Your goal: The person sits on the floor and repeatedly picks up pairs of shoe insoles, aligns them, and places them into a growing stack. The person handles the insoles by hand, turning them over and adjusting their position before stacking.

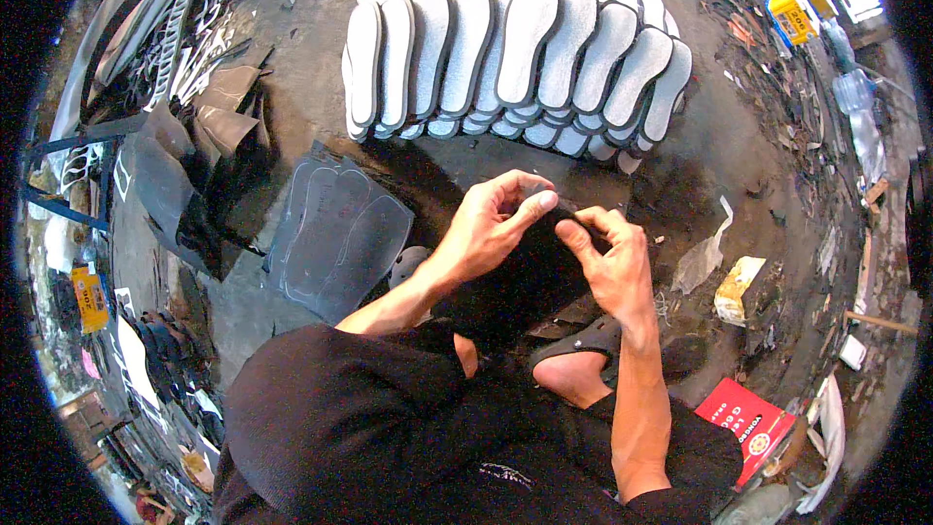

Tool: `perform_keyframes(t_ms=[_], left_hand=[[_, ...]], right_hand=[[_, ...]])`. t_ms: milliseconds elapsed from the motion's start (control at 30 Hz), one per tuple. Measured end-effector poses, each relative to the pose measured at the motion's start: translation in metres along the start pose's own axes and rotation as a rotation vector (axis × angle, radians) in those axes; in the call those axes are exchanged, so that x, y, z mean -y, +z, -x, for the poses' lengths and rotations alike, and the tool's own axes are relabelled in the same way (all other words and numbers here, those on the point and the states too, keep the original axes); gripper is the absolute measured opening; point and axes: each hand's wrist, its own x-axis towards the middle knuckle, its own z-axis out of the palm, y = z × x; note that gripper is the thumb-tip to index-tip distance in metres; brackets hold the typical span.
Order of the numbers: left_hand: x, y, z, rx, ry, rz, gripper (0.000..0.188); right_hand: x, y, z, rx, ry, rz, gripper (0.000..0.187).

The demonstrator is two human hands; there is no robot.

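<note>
A very dark, flat piece that looks like a black sheet (525, 277) hangs between my hands, in front of my knees. My left hand (494, 224) is closed at its upper edge, thumb and fingers pressed together. Just to the right, my right hand (619, 258) pinches the same edge with thumb and forefinger. The sheet's lower part merges with shadow, so its full outline cannot be made out. Beyond it lie rows of shoe soles (530, 44), stacked and overlapping, with pale speckled faces and dark edges.
Left of my hands lies a grey sheet (340, 233) with sole outlines drawn on it. Dark sheet scraps (185, 175) stand further left. A crumpled yellow-and-white packet (739, 290) and a red box (746, 423) are on the right. My clog (593, 345) is close below.
</note>
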Motion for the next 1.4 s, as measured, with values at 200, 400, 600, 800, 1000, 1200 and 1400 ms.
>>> perform_keyframes(t_ms=[200, 400, 600, 800, 1000, 1200, 1400], left_hand=[[0.0, -0.014, -0.001, 0.153, -0.318, 0.374, 0.034], [-0.002, -0.019, -0.003, 0.19, -0.315, 0.232, 0.036], [-0.001, -0.023, -0.002, 0.26, -0.025, -0.169, 0.051], [0.004, -0.014, -0.004, 0.279, -0.165, -0.086, 0.049], [0.008, -0.024, -0.011, 0.379, -0.075, 0.045, 0.043], [0.022, -0.035, -0.01, 0.372, -0.198, 0.21, 0.036], [0.043, -0.03, 0.0, 0.222, -0.182, 0.211, 0.046]], right_hand=[[-0.008, -0.014, -0.01, 0.046, -0.015, -0.053, 0.041], [-0.015, -0.013, -0.009, 0.119, 0.099, -0.065, 0.057], [-0.017, -0.013, -0.009, 0.152, 0.161, -0.359, 0.037], [-0.022, -0.014, -0.011, 0.127, 0.047, -0.167, 0.045], [-0.026, -0.026, -0.017, 0.175, 0.165, -0.342, 0.047], [-0.026, -0.034, -0.025, 0.195, 0.176, -0.417, 0.055], [-0.035, -0.025, -0.029, 0.293, 0.246, -0.353, 0.076]])
